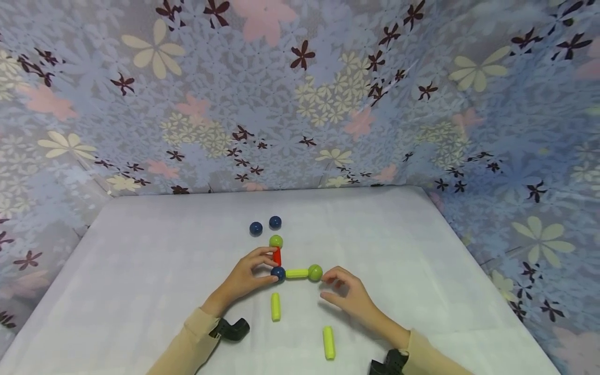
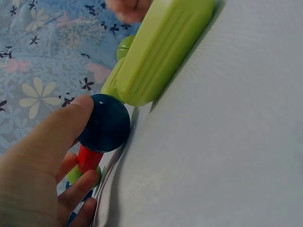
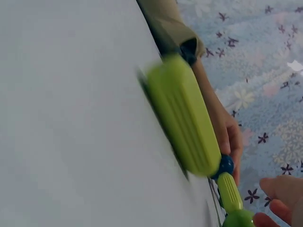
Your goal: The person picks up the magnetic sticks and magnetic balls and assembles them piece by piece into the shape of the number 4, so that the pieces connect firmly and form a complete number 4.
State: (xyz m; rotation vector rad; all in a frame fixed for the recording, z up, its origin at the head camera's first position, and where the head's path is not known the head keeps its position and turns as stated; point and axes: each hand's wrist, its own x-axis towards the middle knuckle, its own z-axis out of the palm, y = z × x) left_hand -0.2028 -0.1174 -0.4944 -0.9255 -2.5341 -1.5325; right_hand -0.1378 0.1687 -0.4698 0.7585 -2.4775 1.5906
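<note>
My left hand (image 1: 246, 273) holds a joined corner of toy rods and balls, its thumb on the dark blue ball (image 1: 278, 273) and its fingers by the red rod (image 1: 277, 256). A green ball (image 1: 276, 241) tops that red rod. From the blue ball a yellow-green rod (image 1: 297, 273) runs right to another green ball (image 1: 315, 272). Just right of that ball, my right hand (image 1: 349, 294) hovers with loosely bent fingers and nothing between them. In the left wrist view the thumb rests against the blue ball (image 2: 105, 124).
Two loose dark blue balls (image 1: 255, 228) lie beyond the joined piece. Nearer me are a loose yellow-green rod (image 1: 275, 307) and, further right, another yellow-green rod (image 1: 329, 342). Flowered cloth (image 1: 300, 104) rises behind the white table (image 1: 164, 250).
</note>
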